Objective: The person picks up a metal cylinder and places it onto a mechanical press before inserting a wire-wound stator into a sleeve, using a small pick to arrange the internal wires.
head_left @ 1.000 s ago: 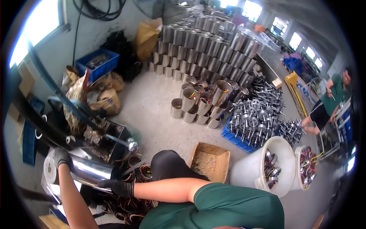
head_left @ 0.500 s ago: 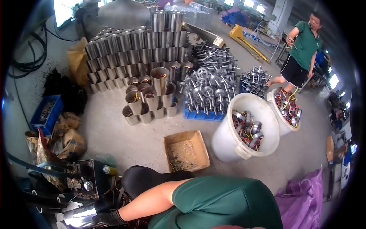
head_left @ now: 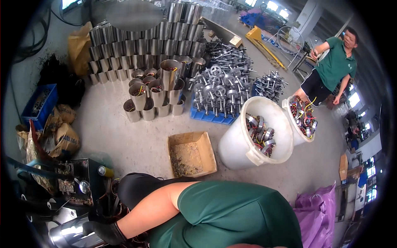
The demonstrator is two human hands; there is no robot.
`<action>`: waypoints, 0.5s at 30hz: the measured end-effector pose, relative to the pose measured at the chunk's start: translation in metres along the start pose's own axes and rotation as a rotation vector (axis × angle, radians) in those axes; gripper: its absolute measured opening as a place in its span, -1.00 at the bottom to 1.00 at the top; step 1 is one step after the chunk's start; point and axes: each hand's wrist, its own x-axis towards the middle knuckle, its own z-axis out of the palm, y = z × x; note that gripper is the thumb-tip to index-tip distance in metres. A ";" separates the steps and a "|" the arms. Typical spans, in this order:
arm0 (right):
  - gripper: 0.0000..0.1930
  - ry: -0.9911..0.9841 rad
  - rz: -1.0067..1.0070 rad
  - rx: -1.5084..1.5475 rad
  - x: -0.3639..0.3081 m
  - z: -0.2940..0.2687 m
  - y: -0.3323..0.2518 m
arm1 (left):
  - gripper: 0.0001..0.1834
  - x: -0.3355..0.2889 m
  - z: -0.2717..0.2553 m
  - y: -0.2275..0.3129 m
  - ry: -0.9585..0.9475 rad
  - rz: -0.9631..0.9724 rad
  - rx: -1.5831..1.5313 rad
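Observation:
My right hand (head_left: 104, 232), in a black glove, lies on a shiny steel cylinder (head_left: 70, 234) at the lower left, its fingers curled over the near end. The cylinder lies on its side against a dark machine (head_left: 78, 182) with greasy, chip-strewn top and hoses. My bare right forearm reaches across to it from a green sleeve. My left hand is outside the picture. Tangled wires (head_left: 113, 198) show just behind the glove, partly hidden by my arm and black-clad knee.
Steel cylinders (head_left: 124, 56) stand stacked at the back, some with wires inside. Rotor shafts (head_left: 219, 87) fill a blue crate. White tubs (head_left: 227, 144) hold wired stators beside a cardboard box (head_left: 213, 159). A purple sack (head_left: 316, 215) lies right. A co-worker (head_left: 337, 62) stands at the far right.
The view has shifted, so most things sit further left and higher. My gloved hand stays on the cylinder, more of which now shows. The co-worker has shifted slightly rightward in the picture.

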 end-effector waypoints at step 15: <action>-0.77 0.124 -0.160 0.064 0.026 -0.009 0.037 | -0.58 0.052 -0.044 -0.030 -0.040 -0.030 1.091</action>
